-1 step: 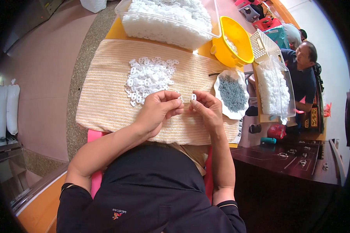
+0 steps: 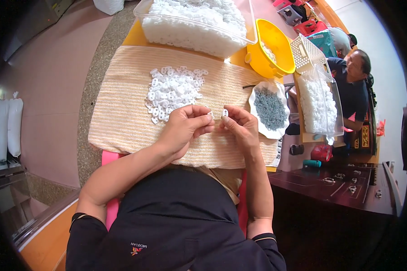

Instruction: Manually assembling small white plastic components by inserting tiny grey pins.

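Observation:
Between the thumb and forefinger of my left hand [image 2: 185, 128], a small white plastic piece [image 2: 210, 114] is pinched. My right hand [image 2: 242, 129] grips another small white plastic piece with two holes [image 2: 225, 113] by its lower end. A narrow gap separates the two pieces. Both hands hover over a striped beige towel [image 2: 122, 108]. Beyond my left hand lies a loose pile of similar white plastic pieces [image 2: 174, 88]. Right of my right hand, a white scalloped dish [image 2: 274, 134] holds many tiny dark grey parts [image 2: 269, 108], too small to name.
At the far edge stands a clear tub [image 2: 194, 43] heaped with white pieces, beside a yellow basin [image 2: 261, 61]. Farther right are a white perforated basket [image 2: 307, 52] and a clear bin of white pieces [image 2: 318, 101]. A person [image 2: 350, 86] sits beyond that bin.
The person at the right has shifted their head slightly. My hands and the pieces in them show no visible movement.

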Tool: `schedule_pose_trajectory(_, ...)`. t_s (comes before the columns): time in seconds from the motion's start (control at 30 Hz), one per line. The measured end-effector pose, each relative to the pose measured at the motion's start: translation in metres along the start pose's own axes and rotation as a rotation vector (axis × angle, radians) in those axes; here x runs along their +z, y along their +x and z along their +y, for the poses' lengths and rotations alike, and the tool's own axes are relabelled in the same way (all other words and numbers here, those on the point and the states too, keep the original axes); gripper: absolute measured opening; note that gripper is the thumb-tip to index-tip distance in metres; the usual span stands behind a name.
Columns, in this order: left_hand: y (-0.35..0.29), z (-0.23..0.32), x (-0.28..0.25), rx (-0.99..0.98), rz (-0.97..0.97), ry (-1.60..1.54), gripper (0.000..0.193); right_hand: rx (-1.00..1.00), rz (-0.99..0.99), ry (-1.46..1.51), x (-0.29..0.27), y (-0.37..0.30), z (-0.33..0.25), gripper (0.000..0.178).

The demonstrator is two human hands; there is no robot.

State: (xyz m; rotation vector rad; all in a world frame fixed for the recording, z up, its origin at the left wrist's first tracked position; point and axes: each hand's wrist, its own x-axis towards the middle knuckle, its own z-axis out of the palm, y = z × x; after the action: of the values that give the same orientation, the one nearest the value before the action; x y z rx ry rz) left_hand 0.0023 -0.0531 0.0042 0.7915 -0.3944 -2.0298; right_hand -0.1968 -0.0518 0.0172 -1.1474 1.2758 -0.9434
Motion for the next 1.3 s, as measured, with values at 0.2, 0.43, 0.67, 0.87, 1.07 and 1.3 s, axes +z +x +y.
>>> schedule_pose_trajectory(0.2,0.008,-0.005,0.000,-0.016,-0.005,-0.003,0.014,-0.014,0.009,0.050,0.004,-0.003,0.000,0.031)
schedule_pose_trajectory(0.43,0.008,-0.007,-0.001,-0.030,-0.011,0.004,0.014,-0.021,-0.003,0.063,0.004,-0.005,0.003,0.030)
schedule_pose_trajectory(0.67,0.008,-0.010,-0.002,-0.035,-0.031,-0.008,0.015,-0.032,-0.011,0.072,0.005,-0.005,0.002,0.031)
schedule_pose_trajectory(0.87,0.008,-0.009,-0.003,-0.035,-0.060,-0.009,0.015,-0.023,-0.029,0.128,0.010,-0.007,-0.003,0.031)
schedule_pose_trajectory(1.07,0.008,-0.009,-0.002,-0.036,-0.067,-0.010,0.015,-0.029,-0.041,0.164,0.011,-0.007,-0.004,0.032)
schedule_pose_trajectory(1.3,0.008,-0.009,-0.004,-0.037,-0.073,-0.001,0.016,-0.057,-0.059,0.150,0.008,-0.006,0.001,0.032)
